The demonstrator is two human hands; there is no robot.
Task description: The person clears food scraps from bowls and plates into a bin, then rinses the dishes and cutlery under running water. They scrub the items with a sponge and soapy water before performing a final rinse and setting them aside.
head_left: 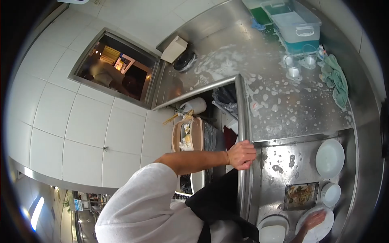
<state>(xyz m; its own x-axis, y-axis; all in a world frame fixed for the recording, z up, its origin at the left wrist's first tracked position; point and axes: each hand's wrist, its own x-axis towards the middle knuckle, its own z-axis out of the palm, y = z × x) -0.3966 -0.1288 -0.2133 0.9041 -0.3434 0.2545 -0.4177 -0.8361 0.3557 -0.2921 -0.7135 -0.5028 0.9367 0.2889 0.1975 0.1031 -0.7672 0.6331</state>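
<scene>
My left hand (242, 155) is closed, its fingers curled over the rounded steel rim (243, 121) of the counter. Low on the right, my right hand (314, 219) lies flat on a round white plate (325, 227) in the sink basin (267, 190). Close by are a small stack of white bowls (331, 194) and a rectangular drain opening (302, 196) filled with food scraps. A larger oval white dish (330, 158) stands farther along the basin. White dishes (272, 235) also sit at its near side, partly cut off by the frame.
Foam and water drops cover the steel counter (279, 97). On it are glasses (292, 67), a green cloth (335, 77), a clear plastic tub (300, 32), a black round dish (185, 60) and a cream box (174, 48). Beneath stands a bin (176, 135) with waste. A person (107, 75) shows through the hatch.
</scene>
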